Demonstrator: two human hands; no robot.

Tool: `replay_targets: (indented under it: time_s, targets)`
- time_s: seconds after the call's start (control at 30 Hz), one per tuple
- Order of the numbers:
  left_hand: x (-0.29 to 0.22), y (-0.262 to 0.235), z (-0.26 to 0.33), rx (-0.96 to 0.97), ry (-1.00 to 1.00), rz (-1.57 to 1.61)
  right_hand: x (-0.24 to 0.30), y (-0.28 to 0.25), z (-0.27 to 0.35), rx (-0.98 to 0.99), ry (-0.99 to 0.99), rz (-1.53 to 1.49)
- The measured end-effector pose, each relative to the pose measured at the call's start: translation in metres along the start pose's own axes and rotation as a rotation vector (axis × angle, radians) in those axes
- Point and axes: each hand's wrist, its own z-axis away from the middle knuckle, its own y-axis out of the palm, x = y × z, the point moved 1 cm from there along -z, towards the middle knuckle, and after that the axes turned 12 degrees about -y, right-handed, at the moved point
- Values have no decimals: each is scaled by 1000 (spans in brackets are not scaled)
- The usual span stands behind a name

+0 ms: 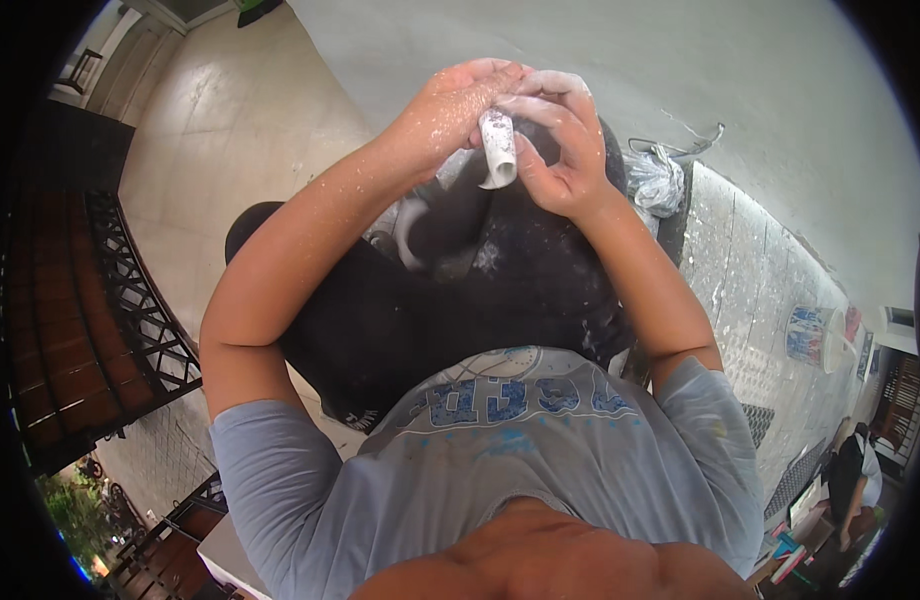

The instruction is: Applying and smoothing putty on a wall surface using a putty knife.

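Observation:
A small white sheet rolled into a tube (499,152), with dark smudges on its side, is held up between my two hands above my dark-trousered knees. Its near end is open and a loose edge curls out. My left hand (470,105) closes on the tube's upper left side, its fingers meeting those of the other hand. On the right, my right hand (568,140) curls around it, thumb close to the tube and fingers bent over the top. White dust coats the fingers of both hands. The tube's far end is hidden by fingers.
A crumpled clear plastic bag (658,185) lies right of my knees, by the grey wall (680,60). A white and blue bucket (815,338) stands on the paint-spotted floor at right. Another person (862,480) is far right. Black metal trusswork (130,290) runs along the left.

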Motion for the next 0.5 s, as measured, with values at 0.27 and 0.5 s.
replay_targets:
  time_s: [0.27, 0.5]
  targets:
    - [19, -50, -35, 25, -189, 41, -51, 52, 17, -77, 112, 19]
    - [17, -85, -64, -470, 689, -676, -118, 86, 18, -174, 670, 4]
